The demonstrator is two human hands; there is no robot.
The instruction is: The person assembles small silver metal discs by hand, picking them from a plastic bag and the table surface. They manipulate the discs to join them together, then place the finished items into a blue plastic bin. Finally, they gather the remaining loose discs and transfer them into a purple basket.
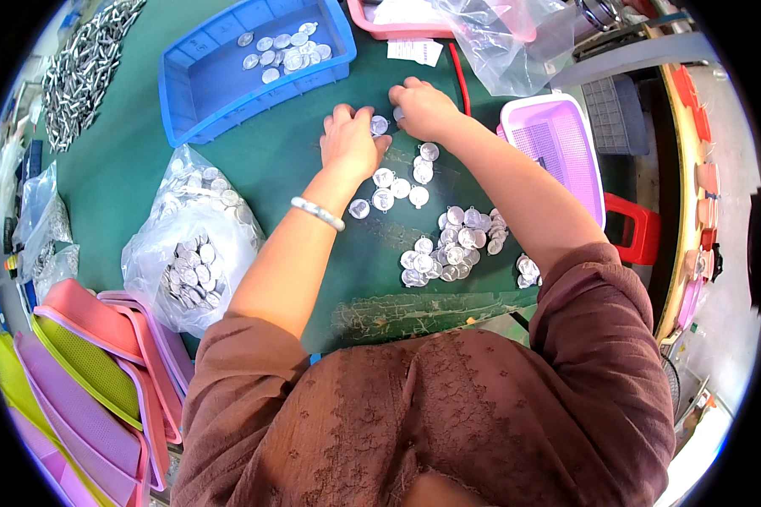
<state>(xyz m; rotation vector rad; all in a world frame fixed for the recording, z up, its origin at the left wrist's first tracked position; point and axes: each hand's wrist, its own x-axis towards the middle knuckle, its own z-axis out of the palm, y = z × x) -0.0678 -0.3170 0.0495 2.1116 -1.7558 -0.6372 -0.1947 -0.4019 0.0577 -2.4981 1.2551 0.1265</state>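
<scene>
There's your silver disc (380,126), round with no long axis to favour, sitting at the gap between your left hand's (349,144) curled thumb and fingertips, the nearer hand. Just rightward, your right hand (427,111) bends its fingers at a second disc (398,113). Whether either grips, I can't tell.

Counted two hands (349,145) at 12 o'clock, one bracelet (317,213) at 10, one blue tray (205,83) at 11, one red stick (459,78) at 1, one purple basket (569,135) at 2. Couldn't tally heaped discs (455,253) at 3.
</scene>
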